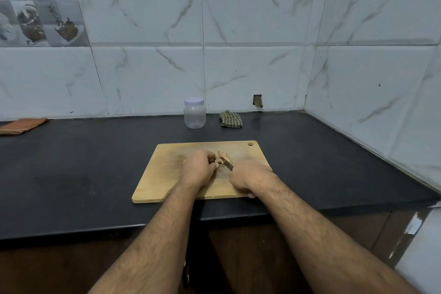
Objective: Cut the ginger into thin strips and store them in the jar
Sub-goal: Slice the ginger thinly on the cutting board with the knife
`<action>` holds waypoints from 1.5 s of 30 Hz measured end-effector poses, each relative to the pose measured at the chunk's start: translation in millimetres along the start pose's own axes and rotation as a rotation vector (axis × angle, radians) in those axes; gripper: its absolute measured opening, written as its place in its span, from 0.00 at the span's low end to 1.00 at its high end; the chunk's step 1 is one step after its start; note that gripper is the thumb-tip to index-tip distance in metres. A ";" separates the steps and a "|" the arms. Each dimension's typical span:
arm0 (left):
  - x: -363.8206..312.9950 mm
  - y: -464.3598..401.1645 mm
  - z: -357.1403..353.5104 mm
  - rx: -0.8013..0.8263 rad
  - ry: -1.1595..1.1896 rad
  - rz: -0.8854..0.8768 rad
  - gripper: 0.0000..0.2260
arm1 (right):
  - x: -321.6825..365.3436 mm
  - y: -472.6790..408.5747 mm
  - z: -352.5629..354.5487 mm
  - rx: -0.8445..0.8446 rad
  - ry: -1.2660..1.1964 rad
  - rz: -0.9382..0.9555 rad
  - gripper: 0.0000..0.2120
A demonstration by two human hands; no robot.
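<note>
ginger pinned for slicing, jar waiting

folded orange cloth lay far left, unused. left hand curled onto the ginger mid cutting board, steadying it. right hand gripped the knife, blade at the ginger. jar, lid on, stood far behind, likely clear of the blade.
</note>
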State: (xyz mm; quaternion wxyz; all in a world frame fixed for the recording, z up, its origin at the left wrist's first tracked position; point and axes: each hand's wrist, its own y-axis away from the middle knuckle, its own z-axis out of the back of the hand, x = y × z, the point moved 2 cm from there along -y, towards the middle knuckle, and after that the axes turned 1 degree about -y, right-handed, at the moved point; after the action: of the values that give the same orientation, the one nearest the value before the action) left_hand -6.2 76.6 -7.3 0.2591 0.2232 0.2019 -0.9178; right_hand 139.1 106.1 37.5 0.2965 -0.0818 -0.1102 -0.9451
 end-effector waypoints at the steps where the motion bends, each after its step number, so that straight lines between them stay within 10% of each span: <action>1: -0.2 0.2 0.0 -0.010 0.004 0.000 0.08 | 0.0 -2.5 -0.4 0.006 -0.012 -0.001 0.13; 40: -18.4 22.3 10.1 -0.214 -0.027 -0.114 0.09 | -49.4 -31.5 0.4 -0.143 -0.405 -0.018 0.12; 45: -24.8 28.2 4.3 -0.011 -0.034 -0.220 0.08 | -34.9 -35.9 -1.4 -0.187 -0.384 0.004 0.14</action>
State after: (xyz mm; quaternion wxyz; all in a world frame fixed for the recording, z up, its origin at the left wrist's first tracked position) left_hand 27.5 61.9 1.9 0.1613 0.1828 0.2258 -0.9432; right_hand 146.5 153.4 22.7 0.2631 -0.2877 -0.0765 -0.9177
